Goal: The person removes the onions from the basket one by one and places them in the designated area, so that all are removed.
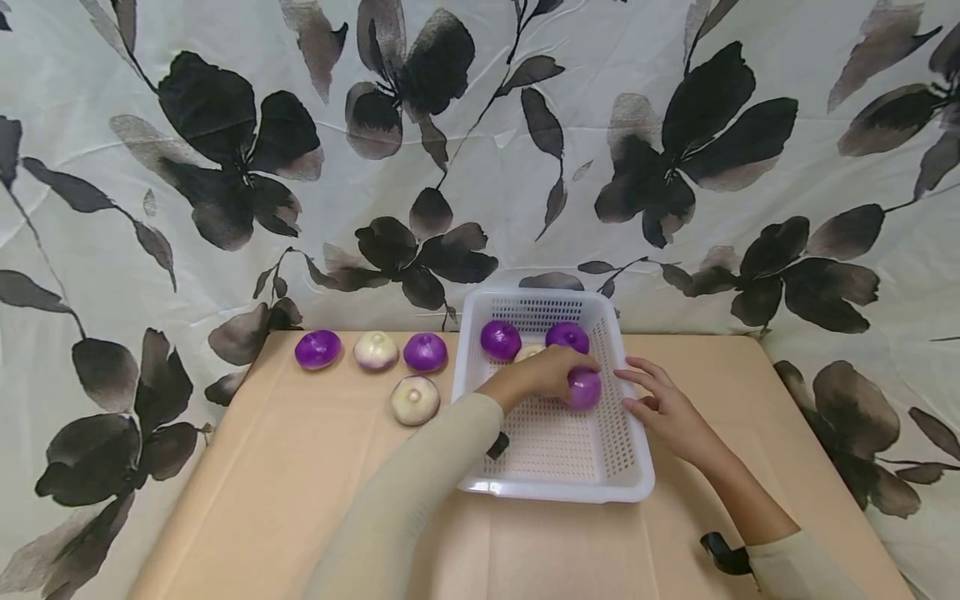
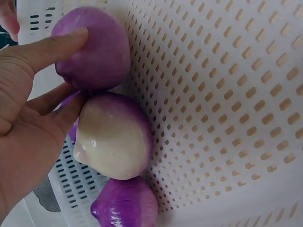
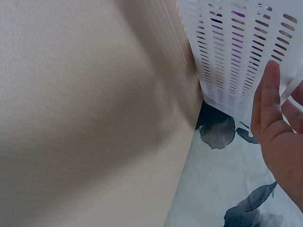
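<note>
In the head view my left hand (image 1: 555, 372) reaches into a white perforated plastic basket (image 1: 636, 467) and grips a purple onion (image 1: 583, 389). The left wrist view shows the thumb laid across this onion (image 2: 102, 52), with fingers on its far side. Against it in that view lies a white and purple onion (image 2: 116, 137), followed by another purple onion (image 2: 125, 203). My right hand (image 1: 671, 412) holds the basket's right rim. In the right wrist view one of its fingers (image 3: 270, 90) lies along the slotted outer wall, with the rim between it and the other fingers.
Left of the basket, purple onions (image 1: 318, 349) and white onions (image 1: 415, 400) lie on the tan tabletop (image 1: 300, 467). Two more purple onions (image 1: 500, 340) sit at the basket's back end. A floral cloth (image 1: 525, 167) hangs behind the table.
</note>
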`<state>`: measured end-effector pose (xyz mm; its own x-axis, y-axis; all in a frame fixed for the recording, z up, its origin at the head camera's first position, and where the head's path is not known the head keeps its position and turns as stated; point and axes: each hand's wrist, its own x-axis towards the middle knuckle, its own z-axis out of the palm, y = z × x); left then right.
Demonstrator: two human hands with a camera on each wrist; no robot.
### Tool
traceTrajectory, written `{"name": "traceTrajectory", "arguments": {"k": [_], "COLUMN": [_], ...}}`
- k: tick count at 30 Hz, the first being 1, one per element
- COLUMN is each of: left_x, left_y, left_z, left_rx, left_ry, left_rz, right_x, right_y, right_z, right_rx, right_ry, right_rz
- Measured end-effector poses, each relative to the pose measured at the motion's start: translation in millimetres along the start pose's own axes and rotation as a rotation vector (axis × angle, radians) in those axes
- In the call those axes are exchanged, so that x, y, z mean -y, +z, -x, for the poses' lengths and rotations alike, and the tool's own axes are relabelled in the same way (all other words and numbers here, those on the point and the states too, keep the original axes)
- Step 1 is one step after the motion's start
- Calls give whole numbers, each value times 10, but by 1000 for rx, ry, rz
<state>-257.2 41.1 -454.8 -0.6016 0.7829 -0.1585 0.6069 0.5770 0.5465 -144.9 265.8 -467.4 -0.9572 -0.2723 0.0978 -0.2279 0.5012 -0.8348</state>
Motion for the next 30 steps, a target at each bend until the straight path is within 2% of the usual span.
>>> {"name": "traceTrajectory", "arguments": {"k": [7,15,21,30], "left_x": [38,32,70,87], "left_y": [-65,-162,-221,-330], "left_z": [-26,-26,12,196], "left_rx": [23,31,-3,-86], "left_ry": [28,8,24,-23], "left_rz": [23,43,87,124], "right_x": [-22,-13,-12,0], "right_y": [-39,-82,-81,-66], "right_z": [-54,-88,-88,-76], "right_rx": [11,20,23,17], "right_ry": [4,23,20,9], "right_rz": [-4,-9,-5,-2]}}
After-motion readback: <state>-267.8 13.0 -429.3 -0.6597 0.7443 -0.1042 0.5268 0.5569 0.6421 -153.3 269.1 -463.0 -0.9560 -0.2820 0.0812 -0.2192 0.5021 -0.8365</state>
